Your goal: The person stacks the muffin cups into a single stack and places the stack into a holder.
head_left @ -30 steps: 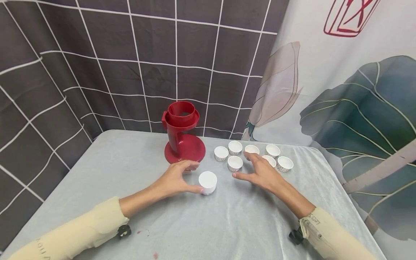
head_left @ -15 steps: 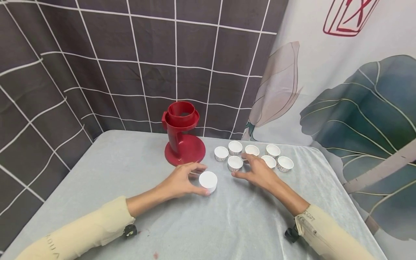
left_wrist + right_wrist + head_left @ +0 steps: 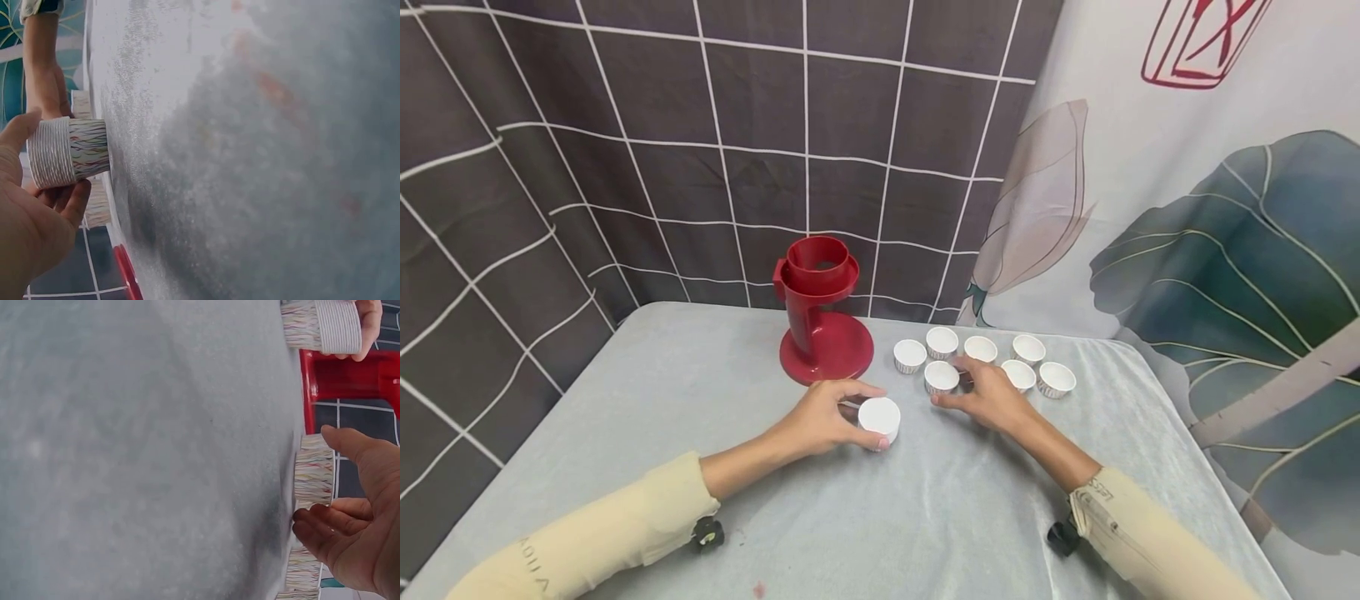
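My left hand (image 3: 829,423) grips a stack of nested white paper baking cups (image 3: 69,150), thumb on the near side and fingers on the far side. Many ridged rims show in the left wrist view, above a body with coloured streaks; the stack stands upright on the table. To the right, my right hand (image 3: 988,396) curls round a single paper baking cup (image 3: 942,377), which also stands upright. Seen from the right wrist, the thumb (image 3: 344,440) meets one side of this cup and the fingers (image 3: 322,528) meet the other.
More single baking cups (image 3: 1057,380) stand in a loose group at the back right, close around my right hand. Behind my left hand rises a red plastic stand (image 3: 805,329) with a ring-shaped top and round base. A pale grey cloth (image 3: 647,400) covers the table.
My left hand has slid right and closed round the stack. The right hand has moved slightly left and drawn its fingers and thumb in on the single cup. Both cups stay where they were.
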The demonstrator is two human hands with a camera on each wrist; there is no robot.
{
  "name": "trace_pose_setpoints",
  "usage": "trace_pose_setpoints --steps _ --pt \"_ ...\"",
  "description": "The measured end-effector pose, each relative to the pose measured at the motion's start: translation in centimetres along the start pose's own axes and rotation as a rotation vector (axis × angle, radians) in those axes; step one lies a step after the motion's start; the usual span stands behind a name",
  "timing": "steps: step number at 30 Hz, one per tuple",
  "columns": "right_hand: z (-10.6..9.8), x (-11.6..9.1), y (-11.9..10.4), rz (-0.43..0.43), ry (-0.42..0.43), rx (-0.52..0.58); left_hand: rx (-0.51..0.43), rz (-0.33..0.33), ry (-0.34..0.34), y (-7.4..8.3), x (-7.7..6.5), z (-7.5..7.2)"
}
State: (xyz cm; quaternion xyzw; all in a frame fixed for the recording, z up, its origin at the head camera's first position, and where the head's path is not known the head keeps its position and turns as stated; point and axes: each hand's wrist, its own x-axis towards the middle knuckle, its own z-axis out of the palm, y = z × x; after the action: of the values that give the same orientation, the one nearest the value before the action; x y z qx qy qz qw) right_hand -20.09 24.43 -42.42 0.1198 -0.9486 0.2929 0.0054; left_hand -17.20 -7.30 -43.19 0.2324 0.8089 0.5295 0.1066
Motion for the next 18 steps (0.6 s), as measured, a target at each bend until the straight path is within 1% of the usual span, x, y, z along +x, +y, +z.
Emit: trace_pose_setpoints --steps 6,7,9,10,12,13,14,16,17,18 --pt "0.3 0.3 0.2 0.014 0.002 0.042 -0.035 -0.022 0.006 0.0 0.1 0.2" --pt "0.6 0.5 0.9 -0.012 0.016 0.054 -0.042 -0.022 0.007 0.0 0.1 0.2" --pt "0.7 0.6 1.0 -0.021 0.024 0.067 -0.054 -0.019 0.009 -0.1 0.1 0.2" --pt "1.1 1.0 1.9 -0.045 0.036 0.08 -0.058 -0.017 0.011 -0.1 0.1 0.2" --pt "1.3 1.2 2.3 -0.049 0.041 0.101 -0.069 -0.014 0.014 -0.2 0.1 0.3" --pt "1.7 1.6 3.0 -0.065 0.055 0.103 -0.071 -0.014 0.015 -0.2 0.1 0.3" --pt "1.7 1.6 2.8 -0.045 0.048 0.104 -0.072 -0.014 0.016 -0.2 0.1 0.3" --pt "2.2 2.0 3.6 -0.05 0.061 0.104 -0.072 -0.016 0.019 -0.2 0.1 0.4" --pt "2.2 1.9 3.3 -0.036 0.063 0.095 -0.077 -0.015 0.02 -0.3 0.1 0.4" --pt "2.4 2.2 3.6 -0.037 0.069 0.091 -0.079 -0.017 0.021 -0.3 0.1 0.4"
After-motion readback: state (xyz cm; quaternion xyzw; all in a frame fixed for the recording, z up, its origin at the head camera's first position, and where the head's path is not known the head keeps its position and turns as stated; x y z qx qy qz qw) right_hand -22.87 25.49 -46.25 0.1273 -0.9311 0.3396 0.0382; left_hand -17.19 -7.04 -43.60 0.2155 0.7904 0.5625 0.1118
